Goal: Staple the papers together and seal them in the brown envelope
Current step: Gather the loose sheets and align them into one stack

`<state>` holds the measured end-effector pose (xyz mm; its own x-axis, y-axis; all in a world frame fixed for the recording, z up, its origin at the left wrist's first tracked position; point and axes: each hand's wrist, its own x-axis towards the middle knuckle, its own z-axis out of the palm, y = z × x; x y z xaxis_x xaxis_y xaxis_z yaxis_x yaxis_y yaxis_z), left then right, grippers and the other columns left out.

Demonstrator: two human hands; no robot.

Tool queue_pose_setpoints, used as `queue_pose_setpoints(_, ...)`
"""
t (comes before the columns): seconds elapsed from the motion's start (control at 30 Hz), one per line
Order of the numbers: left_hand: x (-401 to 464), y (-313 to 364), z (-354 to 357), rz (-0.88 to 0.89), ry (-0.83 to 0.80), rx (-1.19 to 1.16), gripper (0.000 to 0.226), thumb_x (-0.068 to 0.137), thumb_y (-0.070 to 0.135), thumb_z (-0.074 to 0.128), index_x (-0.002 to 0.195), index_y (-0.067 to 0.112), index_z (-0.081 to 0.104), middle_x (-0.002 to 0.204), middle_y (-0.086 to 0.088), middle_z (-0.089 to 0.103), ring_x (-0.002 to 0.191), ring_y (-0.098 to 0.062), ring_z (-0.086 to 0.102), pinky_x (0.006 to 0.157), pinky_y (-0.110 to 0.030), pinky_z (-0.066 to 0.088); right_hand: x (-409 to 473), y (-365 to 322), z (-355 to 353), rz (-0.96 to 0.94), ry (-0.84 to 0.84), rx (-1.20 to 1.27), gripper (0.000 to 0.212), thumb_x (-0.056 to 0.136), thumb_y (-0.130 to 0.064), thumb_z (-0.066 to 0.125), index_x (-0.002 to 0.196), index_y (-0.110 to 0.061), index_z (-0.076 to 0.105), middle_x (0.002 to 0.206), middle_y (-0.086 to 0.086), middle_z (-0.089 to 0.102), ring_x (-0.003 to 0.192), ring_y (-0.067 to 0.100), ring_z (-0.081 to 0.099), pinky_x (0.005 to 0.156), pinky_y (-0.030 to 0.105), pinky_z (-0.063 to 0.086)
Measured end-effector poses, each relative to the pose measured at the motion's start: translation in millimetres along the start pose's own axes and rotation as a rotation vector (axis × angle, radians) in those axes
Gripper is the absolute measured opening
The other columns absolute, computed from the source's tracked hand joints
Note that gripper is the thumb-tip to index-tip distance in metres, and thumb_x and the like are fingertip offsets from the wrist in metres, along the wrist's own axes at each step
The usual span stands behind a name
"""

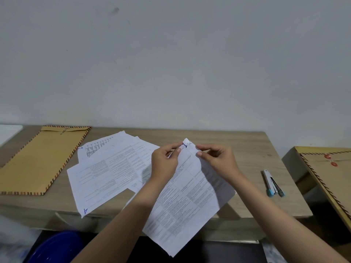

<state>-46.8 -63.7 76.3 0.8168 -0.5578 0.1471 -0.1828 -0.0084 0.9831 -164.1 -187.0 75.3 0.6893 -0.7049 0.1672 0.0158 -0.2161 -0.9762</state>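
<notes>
A set of printed white papers (188, 202) is held tilted above the wooden desk (237, 147), its lower end hanging past the front edge. My left hand (165, 164) and my right hand (216, 158) both pinch its crumpled top corner, marked with blue ink. More loose printed sheets (106, 171) lie spread on the desk to the left. A brown envelope (41, 160) with a striped border lies flat at the far left. A white and blue stapler (273, 184) rests on the desk to the right, away from both hands.
A second brown envelope (330, 177) with red string buttons lies on a lower surface at the far right. A blue round container (55, 247) sits below the desk's front edge at the left. A plain wall stands behind the desk.
</notes>
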Motion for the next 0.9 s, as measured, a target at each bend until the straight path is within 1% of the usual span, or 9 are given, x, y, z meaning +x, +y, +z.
queue_pose_setpoints(0.1, -1.3, 0.2, -1.1, 0.013, 0.002, 0.018, 0.022, 0.087, 0.003, 0.063, 0.099, 0.017, 0.074, 0.097, 0.007, 0.073, 0.092, -0.011, 0.067, 0.086, -0.023, 0.051, -0.3, -1.1, 3.3, -0.049, 0.046, -0.076, 0.016, 0.076, -0.01, 0.076, 0.087, -0.021, 0.075, 0.065, -0.021, 0.069, 0.054, 0.005, 0.051, 0.057, 0.018, 0.043)
queue_pose_setpoints(0.27, -7.4, 0.6, -6.7, 0.055, 0.037, -0.001, 0.02, 0.085, -0.001, 0.064, 0.094, 0.012, 0.075, 0.094, 0.003, 0.074, 0.091, -0.005, 0.067, 0.083, -0.016, 0.05, -3.8, -1.2, 11.5, -0.077, 0.078, -0.079, 0.017, 0.074, -0.008, 0.077, 0.087, -0.019, 0.076, 0.084, -0.01, 0.073, 0.058, 0.002, 0.055, 0.062, 0.015, 0.047)
queue_pose_setpoints(0.33, -11.1, 0.7, -11.1, 0.054, 0.049, -0.007, 0.016, 0.084, -0.001, 0.066, 0.089, 0.011, 0.076, 0.088, 0.003, 0.074, 0.083, -0.005, 0.068, 0.077, -0.016, 0.051, -4.3, -1.5, 14.7, -0.07, 0.064, -0.069, 0.017, 0.074, -0.007, 0.077, 0.086, -0.019, 0.075, 0.086, -0.008, 0.073, 0.06, 0.002, 0.057, 0.064, 0.015, 0.048)
queue_pose_setpoints(0.43, -17.1, -1.3, -22.4, 0.006, 0.063, 0.035, 0.015, 0.085, 0.004, 0.066, 0.088, 0.016, 0.075, 0.081, 0.007, 0.071, 0.056, 0.004, 0.058, 0.061, -0.012, 0.042, -3.4, -0.8, 23.1, -0.05, -0.007, -0.075, 0.017, 0.074, -0.007, 0.077, 0.086, -0.019, 0.076, 0.084, -0.01, 0.073, 0.059, 0.001, 0.056, 0.063, 0.013, 0.047)
queue_pose_setpoints(0.53, -23.8, -8.1, -38.9, -0.044, 0.085, 0.066, 0.017, 0.086, 0.007, 0.066, 0.09, 0.022, 0.074, 0.08, 0.012, 0.07, 0.049, 0.004, 0.052, 0.059, -0.016, 0.037, -2.4, 1.2, 39.0, -0.031, -0.085, -0.088, 0.018, 0.073, -0.005, 0.076, 0.085, -0.019, 0.076, 0.08, -0.012, 0.072, 0.056, -0.001, 0.053, 0.061, 0.01, 0.043)
queue_pose_setpoints(0.6, -27.1, -13.9, -52.6, -0.097, 0.106, 0.066, 0.02, 0.085, 0.009, 0.067, 0.087, 0.028, 0.073, 0.086, 0.016, 0.071, 0.054, 0.0, 0.055, 0.066, -0.021, 0.045, -1.6, 4.2, 53.3, -0.012, -0.132, -0.094, 0.02, 0.073, -0.005, 0.077, 0.083, -0.023, 0.075, 0.079, -0.012, 0.072, 0.057, 0.0, 0.053, 0.061, 0.01, 0.043)
queue_pose_setpoints(0.67, -29.8, -22.7, -67.2, -0.152, 0.129, 0.057, 0.023, 0.085, 0.009, 0.067, 0.083, 0.031, 0.072, 0.093, 0.016, 0.073, 0.071, -0.006, 0.065, 0.077, -0.029, 0.053, -1.4, 8.6, 69.3, 0.005, -0.169, -0.096, 0.024, 0.072, -0.005, 0.077, 0.079, -0.028, 0.075, 0.076, -0.013, 0.072, 0.059, 0.003, 0.054, 0.061, 0.012, 0.044)
queue_pose_setpoints(0.73, -33.7, -32.3, -82.5, -0.189, 0.157, 0.052, 0.023, 0.085, 0.008, 0.068, 0.082, 0.03, 0.072, 0.093, 0.013, 0.073, 0.086, -0.013, 0.069, 0.085, -0.034, 0.055, -3.3, 14.4, 87.0, 0.031, -0.203, -0.088, 0.023, 0.072, -0.006, 0.077, 0.079, -0.028, 0.075, 0.071, -0.012, 0.072, 0.06, 0.006, 0.053, 0.06, 0.014, 0.044)
queue_pose_setpoints(0.9, -46.6, -53.3, -122.7, -0.099, 0.223, 0.139, 0.017, 0.083, 0.001, 0.068, 0.08, 0.018, 0.071, 0.085, 0.007, 0.073, 0.086, -0.007, 0.068, 0.079, -0.025, 0.054, -13.0, 25.2, 130.8, 0.083, -0.275, -0.077, 0.018, 0.073, -0.007, 0.077, 0.082, -0.023, 0.075, 0.067, -0.012, 0.07, 0.059, 0.008, 0.05, 0.059, 0.016, 0.043)
